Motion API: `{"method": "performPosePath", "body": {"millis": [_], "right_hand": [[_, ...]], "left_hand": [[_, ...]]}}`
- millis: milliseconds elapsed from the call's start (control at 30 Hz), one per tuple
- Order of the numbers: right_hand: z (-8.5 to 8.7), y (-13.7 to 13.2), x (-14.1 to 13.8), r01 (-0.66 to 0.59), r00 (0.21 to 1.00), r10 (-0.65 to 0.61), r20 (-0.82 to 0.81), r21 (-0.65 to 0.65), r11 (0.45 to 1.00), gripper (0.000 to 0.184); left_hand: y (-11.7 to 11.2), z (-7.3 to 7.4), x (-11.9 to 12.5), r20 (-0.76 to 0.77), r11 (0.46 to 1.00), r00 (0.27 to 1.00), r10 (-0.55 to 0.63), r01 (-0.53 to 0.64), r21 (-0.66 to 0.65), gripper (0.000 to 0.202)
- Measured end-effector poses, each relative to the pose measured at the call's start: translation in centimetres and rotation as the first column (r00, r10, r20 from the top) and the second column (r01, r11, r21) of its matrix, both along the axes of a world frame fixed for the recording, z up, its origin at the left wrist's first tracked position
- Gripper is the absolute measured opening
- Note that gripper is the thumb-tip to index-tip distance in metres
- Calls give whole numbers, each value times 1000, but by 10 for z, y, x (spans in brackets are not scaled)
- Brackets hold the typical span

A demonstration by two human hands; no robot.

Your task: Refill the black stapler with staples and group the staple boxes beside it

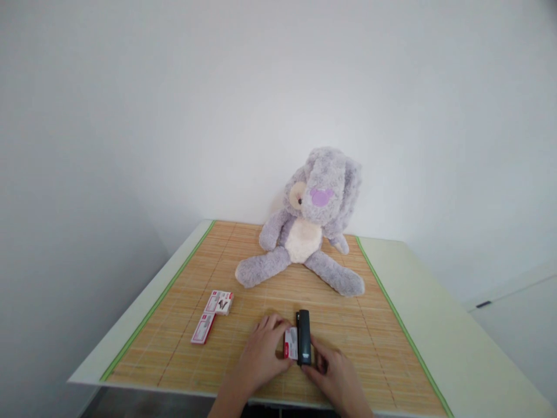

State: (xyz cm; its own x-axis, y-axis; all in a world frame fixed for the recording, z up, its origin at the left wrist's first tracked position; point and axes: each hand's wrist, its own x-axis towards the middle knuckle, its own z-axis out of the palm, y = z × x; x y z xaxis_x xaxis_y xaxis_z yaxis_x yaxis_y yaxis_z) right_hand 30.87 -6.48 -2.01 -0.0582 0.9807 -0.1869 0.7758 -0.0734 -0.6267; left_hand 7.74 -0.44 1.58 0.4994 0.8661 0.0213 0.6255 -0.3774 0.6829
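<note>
A small red-and-white box (291, 343) lies on the bamboo mat, gripped at its two ends between the thumb and fingers of my left hand (264, 351). Right beside it, a black stapler (305, 337) points away from me. My right hand (334, 367) holds the stapler from its right side, thumb at the near end and fingers along the edge. Box and stapler sit side by side, almost touching. Farther left lie more small boxes: a red-and-white one (203, 328) nearest me, and a white one with a dark picture (224, 303) adjoining another like the first.
A grey plush rabbit (304, 239) sits at the back of the mat against the white wall, legs spread toward me. The bamboo mat (339, 325) has green edging and covers much of the pale table (435, 302). The table's front edge is close to my wrists.
</note>
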Motion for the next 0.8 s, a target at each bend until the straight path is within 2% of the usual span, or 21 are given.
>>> {"method": "performPosePath", "body": {"millis": [567, 633, 733, 800], "right_hand": [[4, 8, 0, 1, 999, 1, 45, -34, 999, 63], [2, 8, 0, 5, 999, -3, 44, -30, 1000, 65], [-1, 8, 1, 4, 999, -4, 43, -7, 1000, 65], [-3, 8, 2, 1, 999, -1, 42, -11, 1000, 66]], "left_hand": [[-2, -13, 7, 4, 996, 1000, 9, -9, 86, 68], [-1, -15, 7, 40, 997, 999, 0, -3, 75, 78], [-1, -22, 1, 126, 999, 992, 23, -28, 40, 104], [2, -26, -10, 172, 996, 982, 75, -82, 33, 108]]}}
